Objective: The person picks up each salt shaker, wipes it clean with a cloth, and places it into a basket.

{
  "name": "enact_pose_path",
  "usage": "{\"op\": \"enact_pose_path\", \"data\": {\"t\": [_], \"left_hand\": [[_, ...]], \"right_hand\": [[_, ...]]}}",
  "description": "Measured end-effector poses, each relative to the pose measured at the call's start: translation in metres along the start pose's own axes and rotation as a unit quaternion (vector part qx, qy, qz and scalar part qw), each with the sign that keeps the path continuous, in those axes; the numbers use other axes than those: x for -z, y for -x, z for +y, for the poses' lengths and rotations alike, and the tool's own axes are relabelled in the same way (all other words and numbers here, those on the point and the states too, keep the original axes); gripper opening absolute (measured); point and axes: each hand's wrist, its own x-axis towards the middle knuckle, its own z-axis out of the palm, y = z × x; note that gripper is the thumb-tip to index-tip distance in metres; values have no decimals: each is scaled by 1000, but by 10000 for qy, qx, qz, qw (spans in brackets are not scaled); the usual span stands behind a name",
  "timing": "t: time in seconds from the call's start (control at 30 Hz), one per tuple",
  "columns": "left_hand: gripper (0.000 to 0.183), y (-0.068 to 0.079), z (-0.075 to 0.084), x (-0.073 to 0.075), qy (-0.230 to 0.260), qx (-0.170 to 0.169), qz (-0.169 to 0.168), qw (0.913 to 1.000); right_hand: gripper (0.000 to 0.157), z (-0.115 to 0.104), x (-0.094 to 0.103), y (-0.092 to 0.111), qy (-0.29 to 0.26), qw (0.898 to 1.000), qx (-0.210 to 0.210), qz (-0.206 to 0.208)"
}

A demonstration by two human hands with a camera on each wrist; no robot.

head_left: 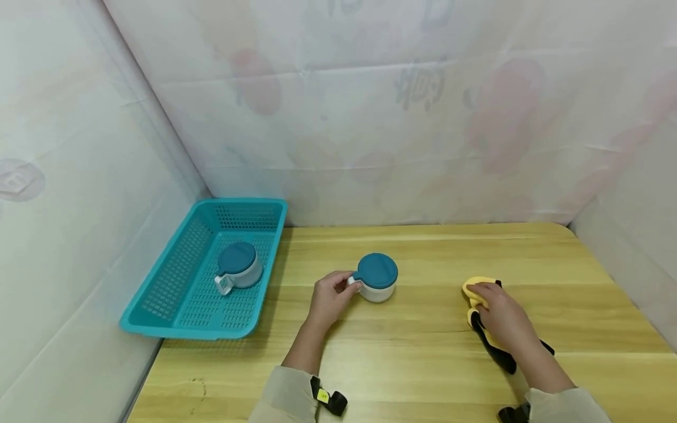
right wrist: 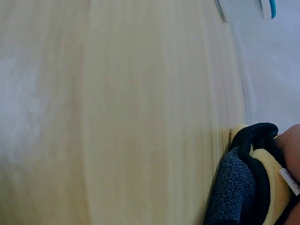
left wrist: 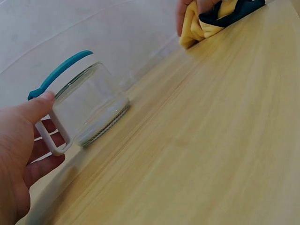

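Note:
A clear glass jar with a blue flip lid (head_left: 378, 270) and a white handle is near the middle of the table. My left hand (head_left: 330, 299) holds it by the handle (left wrist: 52, 133), with the thumb at the lid's hinge end. In the left wrist view, the jar's glass body (left wrist: 96, 103) looks empty. Further right, my right hand (head_left: 505, 317) grips a bunched yellow and dark cloth (head_left: 478, 291) against the tabletop. Dark fleece and a white tag show on the cloth (right wrist: 234, 183) in the right wrist view; most of the fingers are out of sight there.
To the left stands a turquoise plastic basket (head_left: 134, 320). A second lidded jar (head_left: 238, 264) sits inside it, handle toward the front. Behind the wooden table (head_left: 412, 358) hangs a pale patterned sheet (head_left: 338, 129), with further pale sheets along both sides.

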Motion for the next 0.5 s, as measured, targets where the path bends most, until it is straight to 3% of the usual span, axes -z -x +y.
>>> {"op": "enact_pose_path", "data": {"t": [0.27, 0.5], "left_hand": [[22, 1, 6, 1, -34, 457, 127, 9989], [23, -1, 15, 10, -186, 844, -186, 9961]], "right_hand": [[47, 1, -1, -1, 26, 10000, 45, 12], [47, 3, -1, -1, 45, 10000, 37, 47]]}}
